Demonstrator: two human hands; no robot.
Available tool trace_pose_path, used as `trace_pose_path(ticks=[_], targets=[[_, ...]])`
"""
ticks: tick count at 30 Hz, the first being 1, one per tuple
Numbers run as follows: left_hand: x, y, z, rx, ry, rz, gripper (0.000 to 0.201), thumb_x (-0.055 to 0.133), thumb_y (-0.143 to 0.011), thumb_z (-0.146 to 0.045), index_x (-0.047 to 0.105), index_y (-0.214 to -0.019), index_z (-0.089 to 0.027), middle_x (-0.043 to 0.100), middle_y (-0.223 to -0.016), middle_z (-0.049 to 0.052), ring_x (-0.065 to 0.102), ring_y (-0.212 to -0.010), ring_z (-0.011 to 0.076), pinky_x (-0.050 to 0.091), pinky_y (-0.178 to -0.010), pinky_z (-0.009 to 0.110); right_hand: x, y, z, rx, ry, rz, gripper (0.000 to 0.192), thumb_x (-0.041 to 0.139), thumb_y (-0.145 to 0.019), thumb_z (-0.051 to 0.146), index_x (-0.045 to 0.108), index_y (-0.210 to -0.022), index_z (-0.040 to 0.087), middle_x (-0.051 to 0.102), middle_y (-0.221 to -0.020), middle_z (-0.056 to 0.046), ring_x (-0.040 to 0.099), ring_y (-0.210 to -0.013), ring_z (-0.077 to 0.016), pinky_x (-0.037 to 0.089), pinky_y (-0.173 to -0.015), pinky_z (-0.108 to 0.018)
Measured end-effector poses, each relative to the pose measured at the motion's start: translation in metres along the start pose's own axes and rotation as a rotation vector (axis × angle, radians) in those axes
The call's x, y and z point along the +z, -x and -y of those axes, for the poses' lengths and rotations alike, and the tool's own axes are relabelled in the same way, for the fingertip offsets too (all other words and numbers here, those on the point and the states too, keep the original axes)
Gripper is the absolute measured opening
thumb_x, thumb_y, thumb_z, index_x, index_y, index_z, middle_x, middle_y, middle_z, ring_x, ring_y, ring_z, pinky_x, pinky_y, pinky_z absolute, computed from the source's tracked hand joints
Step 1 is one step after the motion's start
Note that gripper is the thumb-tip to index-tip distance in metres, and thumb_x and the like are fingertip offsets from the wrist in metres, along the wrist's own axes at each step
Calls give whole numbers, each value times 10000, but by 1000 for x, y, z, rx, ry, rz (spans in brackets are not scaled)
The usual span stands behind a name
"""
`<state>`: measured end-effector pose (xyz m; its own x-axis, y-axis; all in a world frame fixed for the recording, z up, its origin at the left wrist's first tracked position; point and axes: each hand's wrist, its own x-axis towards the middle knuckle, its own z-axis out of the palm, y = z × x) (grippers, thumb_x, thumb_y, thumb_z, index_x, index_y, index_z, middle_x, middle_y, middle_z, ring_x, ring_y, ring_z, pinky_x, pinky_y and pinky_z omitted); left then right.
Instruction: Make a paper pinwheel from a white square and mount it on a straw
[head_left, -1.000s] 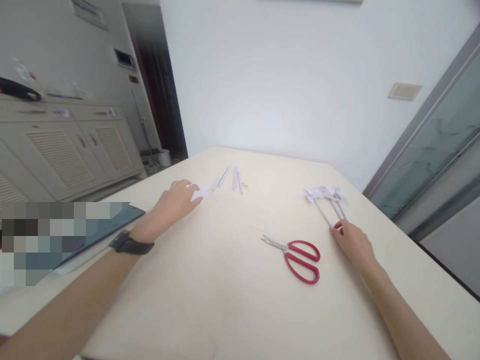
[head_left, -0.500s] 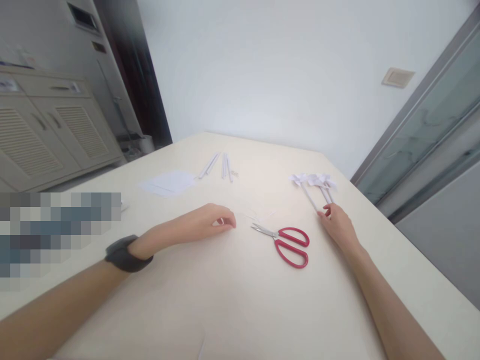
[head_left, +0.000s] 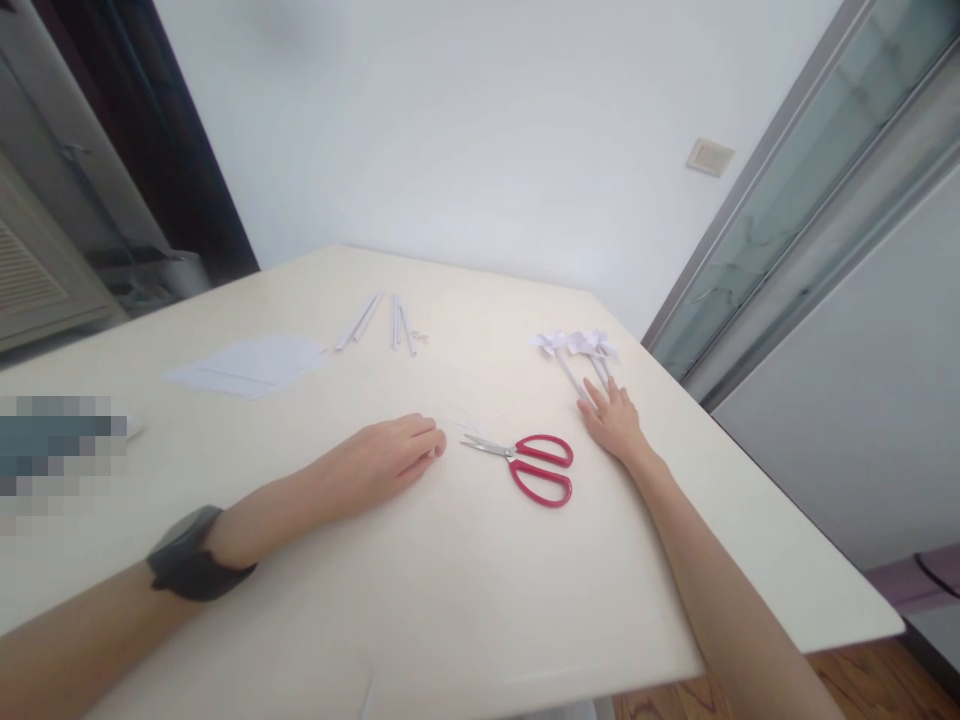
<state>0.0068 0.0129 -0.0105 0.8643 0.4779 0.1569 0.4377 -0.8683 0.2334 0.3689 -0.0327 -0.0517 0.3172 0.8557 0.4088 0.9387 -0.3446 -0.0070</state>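
Observation:
My right hand (head_left: 613,422) rests on the lower ends of several white paper pinwheels (head_left: 592,344), its fingers spread over the sticks. Left of it lies a pair of scissors (head_left: 517,455) with red handles, the blades slightly apart and pointing left. Just beyond the blade tips is my left hand (head_left: 397,455), low over the table with fingers curled together. Whatever may be between those fingertips is too small to make out. Thin white paper scraps (head_left: 472,420) lie behind the blades. A black watch (head_left: 201,553) is on my left wrist.
Several white paper sticks (head_left: 396,322) lie at the back of the table (head_left: 480,600), with tiny pieces (head_left: 421,338) beside them. Sheets of white paper (head_left: 251,366) lie at left. A thin white strip (head_left: 367,694) is near the front edge. A wall (head_left: 465,140) stands behind.
The view has swung right. My right hand's fingers have spread over the pinwheel sticks from a more closed grip. My left hand has turned palm-down, its fingers closer together.

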Motion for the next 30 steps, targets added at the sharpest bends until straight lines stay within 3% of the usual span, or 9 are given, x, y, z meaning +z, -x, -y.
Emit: trace_pose_path(ticks=[9,12,14,17,19,21,24,27,30], targets=[[3,-1,-6,-30,141,-37,300,297,-920,-231,556,-1069,-196,562,-1036,78,538,-926,216,394,-801,342,-7,2,-4,16,17,78,300,535,-903,293,542,-1175,166,571,-1185,-87,597,-985,-208,512,-821,-413],[-7,-1,-10,-16,272,17,251,346,-920,-246,543,-1066,-191,572,-1050,71,549,-923,194,420,-822,329,-8,2,-6,56,34,68,301,537,-902,292,541,-1174,164,572,-1182,-87,598,-984,-209,513,-819,-413],[-16,0,-15,29,388,116,206,472,-882,-275,532,-1071,-220,592,-1071,35,575,-872,156,462,-759,266,-8,3,-7,85,52,49,309,540,-900,293,538,-1179,160,570,-1184,-87,597,-988,-212,512,-820,-418],[-31,7,-26,127,532,315,291,694,-737,-278,582,-1006,-267,626,-1028,-24,597,-843,142,481,-716,221,-13,3,-7,101,74,9,321,543,-898,296,532,-1187,158,566,-1192,-89,593,-999,-218,509,-826,-426],[-37,15,-37,266,597,516,325,769,-662,-240,625,-952,-274,596,-1104,-14,562,-957,173,456,-819,240,-18,1,-4,86,78,-18,328,544,-897,298,528,-1193,159,561,-1201,-91,589,-1009,-222,505,-833,-432],[-38,23,-47,398,516,613,331,818,-593,-205,658,-875,-274,572,-1117,6,499,-1056,216,407,-909,265,-24,-5,2,51,69,-38,336,543,-897,300,523,-1202,162,552,-1216,-93,582,-1026,-228,498,-846,-441],[-33,30,-57,414,420,545,296,851,-525,-179,664,-742,-253,547,-1040,22,504,-959,213,414,-858,272,-30,-12,18,-25,27,-46,364,546,-895,305,507,-1231,171,519,-1271,-99,552,-1087,-249,466,-893,-477],[-28,30,-60,372,437,485,217,818,-578,-143,614,-601,-214,551,-946,15,515,-921,181,431,-770,244,-30,-13,39,-107,-38,-24,446,520,-904,341,436,-1314,189,423,-1388,-114,452,-1223,-295,368,-988,-546],[-26,26,-60,329,483,464,218,736,-683,-135,581,-544,-201,573,-887,11,528,-899,164,438,-718,237,-30,-6,57,-196,-112,33,502,307,-966,375,280,-1419,159,301,-1479,-185,274,-1359,-319,272,-1048,-556]])
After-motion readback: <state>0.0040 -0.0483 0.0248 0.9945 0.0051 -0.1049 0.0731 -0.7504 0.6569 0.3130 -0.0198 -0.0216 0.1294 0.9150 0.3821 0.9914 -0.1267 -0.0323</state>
